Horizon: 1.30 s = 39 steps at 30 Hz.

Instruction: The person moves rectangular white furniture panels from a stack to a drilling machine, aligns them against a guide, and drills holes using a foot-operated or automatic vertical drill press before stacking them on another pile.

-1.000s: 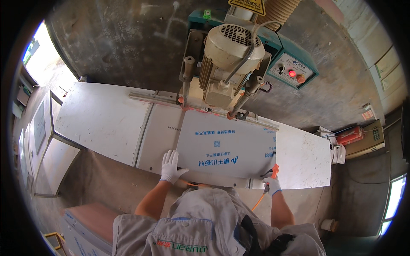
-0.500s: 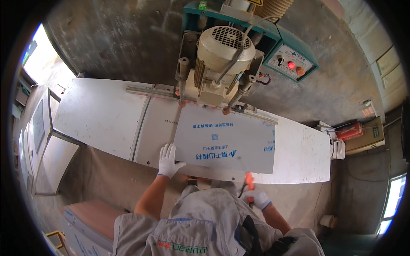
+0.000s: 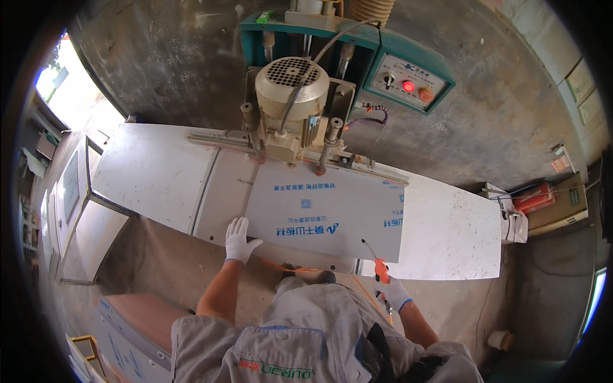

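Observation:
My left hand (image 3: 240, 242), in a white glove, lies with fingers stretched and thumb out at the near left edge of a grey board (image 3: 338, 207) with blue print. In my right hand (image 3: 396, 294), also gloved, is an orange air blow gun (image 3: 381, 269). Its thin dark nozzle points up and left, over the board's near right part. An orange hose (image 3: 367, 292) hangs below the table edge near the gun. The board rests on a white worktable (image 3: 453, 236), its far edge under a drilling machine's motor unit (image 3: 290, 89).
Two rods with reddish tips (image 3: 320, 170) come down by the board's far edge, along a metal fence rail (image 3: 377, 175). A green control box (image 3: 408, 83) with a lit red button hangs right of the motor. Stacked boards (image 3: 137, 332) stand behind my left arm.
The blow gun has come up in my right hand, its nozzle now over the board. My left hand stays by the board's left edge. The whole view has shifted slightly.

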Motion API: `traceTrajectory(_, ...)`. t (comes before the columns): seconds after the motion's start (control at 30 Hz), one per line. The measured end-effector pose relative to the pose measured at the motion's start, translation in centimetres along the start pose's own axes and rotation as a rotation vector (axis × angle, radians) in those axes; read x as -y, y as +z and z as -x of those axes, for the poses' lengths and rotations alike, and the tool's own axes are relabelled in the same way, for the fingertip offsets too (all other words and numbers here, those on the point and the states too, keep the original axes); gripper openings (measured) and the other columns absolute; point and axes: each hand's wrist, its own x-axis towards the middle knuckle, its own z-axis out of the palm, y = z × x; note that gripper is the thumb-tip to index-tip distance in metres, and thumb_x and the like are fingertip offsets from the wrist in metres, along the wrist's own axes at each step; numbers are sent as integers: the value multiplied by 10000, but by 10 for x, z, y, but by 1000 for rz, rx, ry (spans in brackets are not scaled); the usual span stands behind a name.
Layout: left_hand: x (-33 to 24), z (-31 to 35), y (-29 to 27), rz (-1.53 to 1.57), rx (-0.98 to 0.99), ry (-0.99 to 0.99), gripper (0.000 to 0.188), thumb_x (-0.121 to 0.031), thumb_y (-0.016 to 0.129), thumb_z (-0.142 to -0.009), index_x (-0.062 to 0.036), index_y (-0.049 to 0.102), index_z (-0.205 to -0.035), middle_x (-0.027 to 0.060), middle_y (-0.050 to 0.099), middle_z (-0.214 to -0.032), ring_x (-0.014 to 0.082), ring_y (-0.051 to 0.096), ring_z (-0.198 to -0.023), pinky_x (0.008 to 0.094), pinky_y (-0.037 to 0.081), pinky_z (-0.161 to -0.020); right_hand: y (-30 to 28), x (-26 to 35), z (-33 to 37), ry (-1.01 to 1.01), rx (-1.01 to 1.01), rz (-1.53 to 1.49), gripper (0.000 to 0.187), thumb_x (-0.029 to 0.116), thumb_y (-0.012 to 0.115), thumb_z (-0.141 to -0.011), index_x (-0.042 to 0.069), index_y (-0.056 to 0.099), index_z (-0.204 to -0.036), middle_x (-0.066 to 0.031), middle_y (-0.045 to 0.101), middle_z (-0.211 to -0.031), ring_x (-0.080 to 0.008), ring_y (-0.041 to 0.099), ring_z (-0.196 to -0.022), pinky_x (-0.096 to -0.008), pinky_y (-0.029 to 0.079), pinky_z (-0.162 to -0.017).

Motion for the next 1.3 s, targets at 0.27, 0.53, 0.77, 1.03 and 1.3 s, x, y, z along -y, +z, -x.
traceTrajectory(0.27,-13,17,14,-31,-87,-116,825,-364,830,-777,-5,516,-1450,198,522,-1493,410,410,-1431,490,326,-1190,-57,-21,-8,-48,-27,145,289,232,696,-894,-5,580,-1013,-51,620,-706,-107,560,-513,-271,454,-482)
traceTrajectory(0.53,-18,11,15,-53,-84,-136,820,-349,841,-766,-2,524,-1438,205,533,-1476,400,434,-1412,467,356,-1170,-73,-2,-20,-124,-138,174,396,232,744,-887,-22,585,-1145,-41,616,-684,-106,536,-471,-277,418,-428)
traceTrajectory(0.77,-14,18,15,-55,-93,-105,805,-347,842,-762,0,534,-1421,210,547,-1449,407,445,-1394,490,364,-1153,-73,3,-52,-123,-123,63,411,218,731,-905,11,559,-1214,-64,637,-708,-124,536,-460,-285,432,-427)
traceTrajectory(1.03,-7,11,6,-97,-54,-122,888,-412,855,-733,11,487,-1422,229,499,-1464,418,411,-1394,503,318,-1171,-36,-6,-79,-141,-68,-292,270,226,707,-928,75,564,-1098,-92,659,-749,-153,550,-462,-293,425,-402)
traceTrajectory(1.3,144,-33,-81,-196,48,-336,997,-446,899,-650,20,479,-1424,207,522,-1439,412,433,-1366,442,348,-1171,135,32,-102,-213,59,-74,436,162,767,-881,78,541,-1244,-43,592,-717,-103,495,-455,-275,397,-414)
